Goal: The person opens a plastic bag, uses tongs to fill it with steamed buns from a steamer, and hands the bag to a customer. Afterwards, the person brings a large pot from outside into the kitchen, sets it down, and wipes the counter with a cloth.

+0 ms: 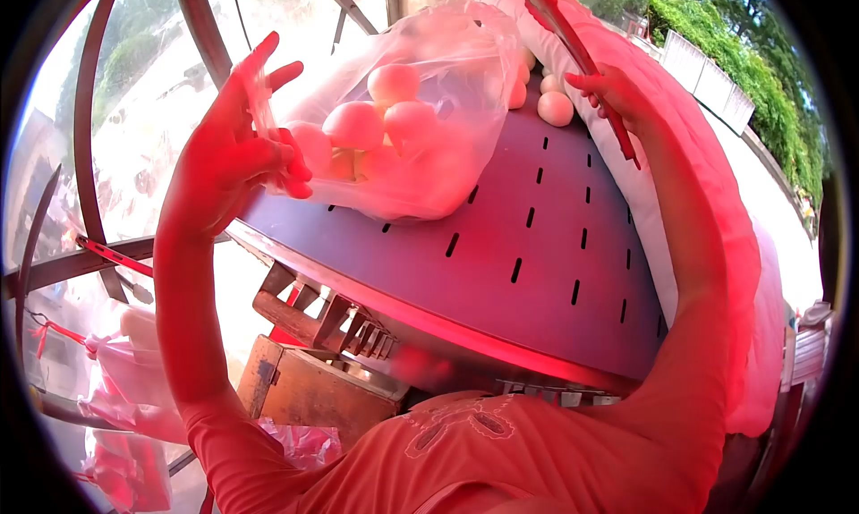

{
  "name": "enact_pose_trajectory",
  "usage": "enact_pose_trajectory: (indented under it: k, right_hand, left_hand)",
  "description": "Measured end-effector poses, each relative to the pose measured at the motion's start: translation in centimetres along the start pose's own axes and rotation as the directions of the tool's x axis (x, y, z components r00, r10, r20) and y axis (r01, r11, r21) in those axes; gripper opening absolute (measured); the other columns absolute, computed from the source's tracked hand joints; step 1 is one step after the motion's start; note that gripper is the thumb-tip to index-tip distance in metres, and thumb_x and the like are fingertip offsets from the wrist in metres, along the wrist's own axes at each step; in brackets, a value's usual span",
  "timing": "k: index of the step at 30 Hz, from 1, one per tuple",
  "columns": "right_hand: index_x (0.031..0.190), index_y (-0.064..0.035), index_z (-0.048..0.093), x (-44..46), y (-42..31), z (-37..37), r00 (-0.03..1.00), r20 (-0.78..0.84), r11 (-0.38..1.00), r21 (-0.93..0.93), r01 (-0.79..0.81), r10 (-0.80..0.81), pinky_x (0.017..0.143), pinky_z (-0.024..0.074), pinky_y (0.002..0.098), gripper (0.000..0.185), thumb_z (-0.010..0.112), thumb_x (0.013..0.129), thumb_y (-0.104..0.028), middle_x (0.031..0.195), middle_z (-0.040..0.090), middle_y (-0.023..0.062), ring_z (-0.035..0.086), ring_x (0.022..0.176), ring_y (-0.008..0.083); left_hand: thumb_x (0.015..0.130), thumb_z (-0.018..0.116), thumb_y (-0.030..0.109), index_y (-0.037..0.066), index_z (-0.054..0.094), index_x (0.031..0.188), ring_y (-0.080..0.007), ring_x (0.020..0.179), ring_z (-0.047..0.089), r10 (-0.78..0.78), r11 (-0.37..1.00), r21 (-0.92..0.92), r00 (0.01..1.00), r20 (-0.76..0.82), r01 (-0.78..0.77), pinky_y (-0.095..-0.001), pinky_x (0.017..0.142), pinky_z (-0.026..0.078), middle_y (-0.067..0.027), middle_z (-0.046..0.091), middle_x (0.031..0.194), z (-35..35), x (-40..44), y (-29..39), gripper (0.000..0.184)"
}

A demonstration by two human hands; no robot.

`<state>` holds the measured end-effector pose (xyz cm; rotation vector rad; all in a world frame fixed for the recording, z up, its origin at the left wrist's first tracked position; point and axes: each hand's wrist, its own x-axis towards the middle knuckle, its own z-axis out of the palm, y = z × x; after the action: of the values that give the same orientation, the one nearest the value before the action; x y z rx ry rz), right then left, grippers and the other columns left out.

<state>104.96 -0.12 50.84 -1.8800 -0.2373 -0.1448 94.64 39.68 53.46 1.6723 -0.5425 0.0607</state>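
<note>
The near edge of the table curves in front of the person's shirt, and the quilt, pink with a white side, runs along its right edge. The slotted stretch between the bag and the quilt gives the hands room to move; the right forearm passes over the quilt.

The tabletop is bluish purple, cut with short dark slots. A wooden box sits below the near edge, to the left. Metal bars and clear sheeting stand on the left, with plastic bags hanging there; green plants show outside at the far right. Strong red light colours the arms.

The left hand grips the side of the clear bag, some fingers raised and spread. The bag, with pale round pieces inside, lies just right of that hand, over the table; I can't tell whether it rests there. The right hand is closed around a long dark-red tool, held slanting. Loose round pieces lie near it, against the quilt.
</note>
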Motion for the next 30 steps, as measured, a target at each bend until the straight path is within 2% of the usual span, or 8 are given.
enact_pose_trajectory:
  k: [1,2,3,7,11,16,21,30]
  right_hand:
    - [0.106,0.002,0.053,-2.1,0.6,0.1,0.987,-0.068,0.989,0.022,0.145,-0.143,0.072,0.0461,0.0253,0.044,0.07,0.07,-0.016,0.09,0.058,0.0132,0.058,0.086,0.019]
    - [0.107,0.003,0.052,-1.2,4.2,-3.0,0.991,-0.071,0.826,-0.561,0.055,-0.114,0.078,0.046,0.028,0.046,0.07,0.07,-0.017,0.095,0.058,0.0161,0.057,0.093,0.0223]
    - [0.108,0.004,0.051,-0.3,7.3,-6.2,0.993,-0.086,0.355,-0.934,-0.051,-0.085,0.083,0.0459,0.0307,0.049,0.071,0.069,-0.018,0.101,0.058,0.019,0.056,0.101,0.0256]
    - [0.106,0.0064,0.051,1.9,11.9,-6.4,0.995,-0.101,-0.147,-0.984,-0.099,0.003,0.079,0.0488,0.0368,0.051,0.071,0.063,-0.013,0.104,0.057,0.0209,0.058,0.098,0.029]
    - [0.098,0.001,0.056,0.7,6.9,-5.7,0.968,-0.075,-0.048,-0.997,-0.065,0.238,0.07,0.0504,0.0383,0.036,0.068,0.067,-0.014,0.092,0.061,0.019,0.061,0.087,0.0303]
    - [0.097,0.0006,0.06,0.2,9.8,-3.8,0.967,0.112,0.134,-0.98,0.145,-0.227,0.063,0.0484,0.0349,0.034,0.068,0.067,-0.015,0.08,0.061,0.0134,0.062,0.074,0.0237]
    - [0.098,0.0003,0.06,4.1,13.2,0.0,0.992,0.003,0.189,-0.982,0.027,-0.126,0.063,0.0467,0.033,0.037,0.07,0.066,-0.016,0.08,0.061,0.0113,0.061,0.074,0.0206]
    - [0.105,-0.0001,0.057,-1.9,-3.6,-0.9,0.983,0.05,0.894,-0.425,-0.139,0.177,0.062,0.0455,0.0306,0.04,0.068,0.07,-0.015,0.087,0.062,0.0126,0.061,0.08,0.0184]
  left_hand:
    - [0.067,0.048,-0.011,0.007,0.021,0.14,-0.0179,0.064,0.06,0.007,0.999,-0.033,1.0,0.019,-0.007,-0.0298,0.055,0.054,-0.0262,0.029,0.135,0.1,0.0,-0.1,0.079]
    - [0.065,0.048,-0.01,0.007,0.021,0.14,-0.0175,0.06,0.059,-0.004,0.998,-0.064,1.0,0.004,0.004,-0.0282,0.049,0.052,-0.0267,0.031,0.133,-0.1,0.1,0.0,0.082]
    - [0.064,0.048,-0.01,0.007,0.021,0.14,-0.016,0.056,0.058,0.004,1.0,-0.025,1.0,-0.018,-0.005,-0.0267,0.045,0.051,-0.0272,0.033,0.131,-0.2,0.2,0.0,0.082]
    - [0.063,0.048,-0.008,0.007,0.022,0.14,-0.0135,0.051,0.054,-0.022,0.999,-0.029,1.0,-0.015,0.022,-0.0251,0.044,0.05,-0.0268,0.035,0.131,0.1,0.4,0.3,0.083]
    - [0.063,0.048,-0.007,0.006,0.022,0.139,-0.0133,0.05,0.053,-0.003,1.0,-0.021,1.0,-0.024,0.003,-0.0249,0.044,0.05,-0.027,0.035,0.131,-0.5,0.3,0.3,0.081]
    - [0.065,0.048,-0.009,0.006,0.023,0.139,-0.0145,0.053,0.056,-0.011,1.0,-0.025,1.0,-0.003,0.011,-0.0251,0.046,0.051,-0.027,0.037,0.13,-0.9,0.5,0.4,0.08]
    - [0.067,0.048,-0.009,0.006,0.023,0.139,-0.0148,0.054,0.057,0.002,0.999,-0.047,1.0,0.006,-0.001,-0.0266,0.048,0.051,-0.0273,0.036,0.13,-1.3,0.2,0.0,0.077]
    - [0.072,0.054,0.0,0.009,0.023,0.14,-0.013,0.062,0.059,0.026,1.0,-0.018,1.0,0.008,-0.026,-0.0247,0.062,0.052,-0.0244,0.038,0.131,-2.8,1.3,-1.1,0.075]
